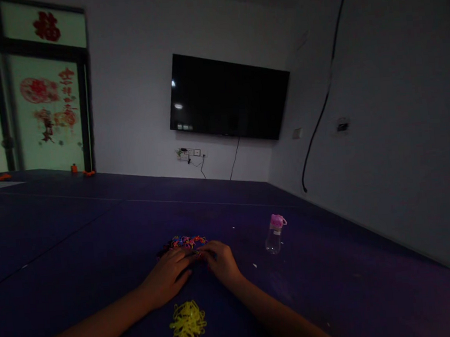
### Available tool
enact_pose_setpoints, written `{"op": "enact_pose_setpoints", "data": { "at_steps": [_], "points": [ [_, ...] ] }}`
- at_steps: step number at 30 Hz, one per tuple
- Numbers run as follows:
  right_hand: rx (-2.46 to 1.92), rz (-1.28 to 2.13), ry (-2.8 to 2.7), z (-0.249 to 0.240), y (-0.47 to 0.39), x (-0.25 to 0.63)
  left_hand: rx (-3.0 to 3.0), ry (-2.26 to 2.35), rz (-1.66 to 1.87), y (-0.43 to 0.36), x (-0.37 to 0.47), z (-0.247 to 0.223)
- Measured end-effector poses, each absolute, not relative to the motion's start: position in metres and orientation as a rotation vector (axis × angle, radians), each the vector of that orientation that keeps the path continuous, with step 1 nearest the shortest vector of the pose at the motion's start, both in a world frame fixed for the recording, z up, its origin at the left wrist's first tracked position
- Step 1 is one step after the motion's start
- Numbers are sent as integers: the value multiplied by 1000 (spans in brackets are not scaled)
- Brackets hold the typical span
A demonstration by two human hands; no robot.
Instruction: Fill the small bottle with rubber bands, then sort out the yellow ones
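A pile of small multicoloured loops point(186, 241) lies on the dark purple table, beyond my hands. My left hand point(169, 275) rests at the near left side of this pile, palm down with its fingers apart. At the pile's right edge, my right hand point(220, 262) has its thumb and fingers pressed together; whatever is between them is too small to make out. Nearer to me, between my forearms, sits a separate heap of yellow loops point(188, 328), touched by neither hand.
To the right stands a clear bottle point(272, 240) with a pink cap. Small orange objects point(74, 168) sit at the table's far left edge, near a pale sheet point(0, 184). The purple table point(97, 225) reaches a wall with a television point(229, 96).
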State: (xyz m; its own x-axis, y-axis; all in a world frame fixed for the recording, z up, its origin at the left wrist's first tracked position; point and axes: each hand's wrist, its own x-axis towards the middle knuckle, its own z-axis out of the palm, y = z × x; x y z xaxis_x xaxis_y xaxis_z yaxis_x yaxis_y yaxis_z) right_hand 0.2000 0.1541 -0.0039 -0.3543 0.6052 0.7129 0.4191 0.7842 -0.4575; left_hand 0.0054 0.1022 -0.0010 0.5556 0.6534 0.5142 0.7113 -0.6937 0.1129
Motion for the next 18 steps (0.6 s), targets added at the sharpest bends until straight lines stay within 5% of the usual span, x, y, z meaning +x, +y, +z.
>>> {"op": "enact_pose_setpoints", "data": {
  "at_steps": [18],
  "points": [
    [-701,215,-1957,-7,153,197,-2826,-1039,-652,106,3,-1]
  ]
}}
